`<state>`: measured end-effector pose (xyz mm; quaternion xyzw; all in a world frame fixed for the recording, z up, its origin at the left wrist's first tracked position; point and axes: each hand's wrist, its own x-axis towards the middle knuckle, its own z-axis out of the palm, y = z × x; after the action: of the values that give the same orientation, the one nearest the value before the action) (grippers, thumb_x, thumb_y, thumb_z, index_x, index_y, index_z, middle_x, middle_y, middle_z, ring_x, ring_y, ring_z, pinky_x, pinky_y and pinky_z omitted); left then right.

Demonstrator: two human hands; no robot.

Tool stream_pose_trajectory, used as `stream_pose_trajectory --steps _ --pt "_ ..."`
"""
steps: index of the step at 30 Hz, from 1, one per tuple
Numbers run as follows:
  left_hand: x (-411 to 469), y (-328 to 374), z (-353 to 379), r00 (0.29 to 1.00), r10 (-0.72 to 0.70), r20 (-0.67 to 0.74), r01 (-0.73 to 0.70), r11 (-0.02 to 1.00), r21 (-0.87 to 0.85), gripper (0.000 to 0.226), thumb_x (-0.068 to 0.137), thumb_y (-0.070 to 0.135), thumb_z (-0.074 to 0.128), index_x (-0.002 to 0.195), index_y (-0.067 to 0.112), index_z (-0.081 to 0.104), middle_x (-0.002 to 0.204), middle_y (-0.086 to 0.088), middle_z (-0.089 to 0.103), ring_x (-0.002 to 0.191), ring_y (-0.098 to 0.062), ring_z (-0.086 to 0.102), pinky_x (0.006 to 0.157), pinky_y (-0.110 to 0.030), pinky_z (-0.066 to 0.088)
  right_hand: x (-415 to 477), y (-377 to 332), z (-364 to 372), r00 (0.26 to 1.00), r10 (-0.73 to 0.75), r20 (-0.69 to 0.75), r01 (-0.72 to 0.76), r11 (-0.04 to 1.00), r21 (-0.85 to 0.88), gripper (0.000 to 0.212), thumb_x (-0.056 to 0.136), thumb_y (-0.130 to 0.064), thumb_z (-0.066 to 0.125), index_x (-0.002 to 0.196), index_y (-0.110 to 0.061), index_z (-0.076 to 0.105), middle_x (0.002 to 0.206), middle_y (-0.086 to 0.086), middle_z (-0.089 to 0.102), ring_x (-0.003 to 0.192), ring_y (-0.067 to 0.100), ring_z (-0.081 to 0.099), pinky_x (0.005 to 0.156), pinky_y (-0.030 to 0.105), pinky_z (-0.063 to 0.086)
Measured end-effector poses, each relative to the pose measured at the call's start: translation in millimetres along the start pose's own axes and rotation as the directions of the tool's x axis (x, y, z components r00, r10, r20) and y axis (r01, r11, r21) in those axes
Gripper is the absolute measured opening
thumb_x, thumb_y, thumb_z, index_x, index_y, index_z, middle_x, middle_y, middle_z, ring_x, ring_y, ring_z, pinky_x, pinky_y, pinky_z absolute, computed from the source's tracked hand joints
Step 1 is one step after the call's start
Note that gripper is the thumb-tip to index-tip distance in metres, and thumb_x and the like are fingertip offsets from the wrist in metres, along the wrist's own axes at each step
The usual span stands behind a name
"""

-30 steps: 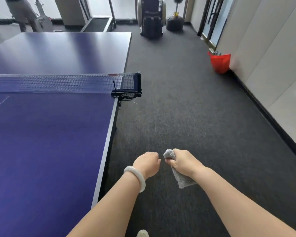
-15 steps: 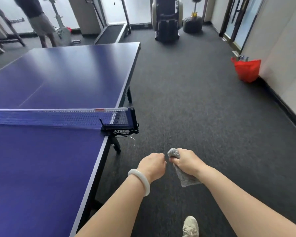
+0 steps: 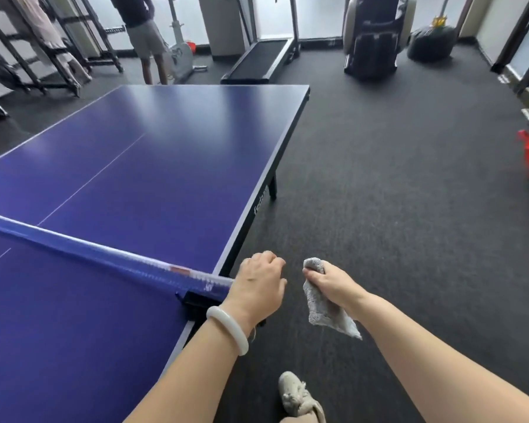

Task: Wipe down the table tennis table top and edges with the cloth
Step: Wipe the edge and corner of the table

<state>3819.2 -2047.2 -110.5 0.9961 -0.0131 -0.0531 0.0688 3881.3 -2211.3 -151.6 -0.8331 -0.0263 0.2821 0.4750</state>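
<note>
Small grey knitted cloth (image 3: 327, 312) clutched in the curled right grip (image 3: 333, 283), dangling in the air over dark grey carpet (image 3: 394, 209), just off the long side edge of the blue table tennis counter (image 3: 165, 166) and apart from it. Close beside, left grip (image 3: 258, 285) curled on nothing, above the black net clamp (image 3: 196, 303) at that edge. Wide carpet alongside the counter's far half, up to a black treadmill (image 3: 263, 61).

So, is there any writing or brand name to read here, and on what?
On the table's side rail: white lettering, too small and blurred to read.
On the net's end by the clamp: white marks, blurred, unreadable.
On the red tag of the net: nothing legible.
On the cloth: none.
</note>
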Motion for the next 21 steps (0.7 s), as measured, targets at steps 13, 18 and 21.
stream_pose_trajectory --steps 13,18,21 --pt "105.8 -167.8 13.8 0.829 -0.484 0.279 0.518 0.853 -0.06 0.036 0.104 0.023 0.036 0.135 0.016 0.051 0.133 -0.005 0.051 0.121 -0.024 0.05 0.105 -0.04 0.038 165.0 -54.5 68.1 0.909 0.237 0.343 -0.348 0.885 0.31 0.019 0.1 -0.036 0.054 0.098 -0.018 0.059 0.111 0.017 0.067 0.104 0.034 0.064 0.105 0.049 0.047" --pt "108.1 -191.5 29.6 0.736 -0.578 0.353 0.629 0.777 -0.039 0.038 0.104 0.018 0.035 0.14 0.017 0.047 0.14 -0.004 0.046 0.124 -0.027 0.049 0.105 -0.041 0.04 190.0 -49.2 129.8 0.749 0.453 0.484 -0.66 0.574 0.485 0.034 0.102 -0.039 0.05 0.12 -0.011 0.054 0.117 0.017 0.065 0.106 0.032 0.064 0.092 0.04 0.05" --pt "126.3 -203.7 43.2 0.778 -0.537 0.327 0.578 0.815 -0.037 0.041 0.106 0.018 0.032 0.146 0.017 0.039 0.152 0.002 0.033 0.137 -0.021 0.039 0.11 -0.035 0.032 209.8 -47.9 161.5 0.715 0.434 0.549 -0.698 0.385 0.604 0.03 0.103 -0.039 0.048 0.114 -0.012 0.055 0.121 0.021 0.063 0.101 0.032 0.064 0.094 0.048 0.052"
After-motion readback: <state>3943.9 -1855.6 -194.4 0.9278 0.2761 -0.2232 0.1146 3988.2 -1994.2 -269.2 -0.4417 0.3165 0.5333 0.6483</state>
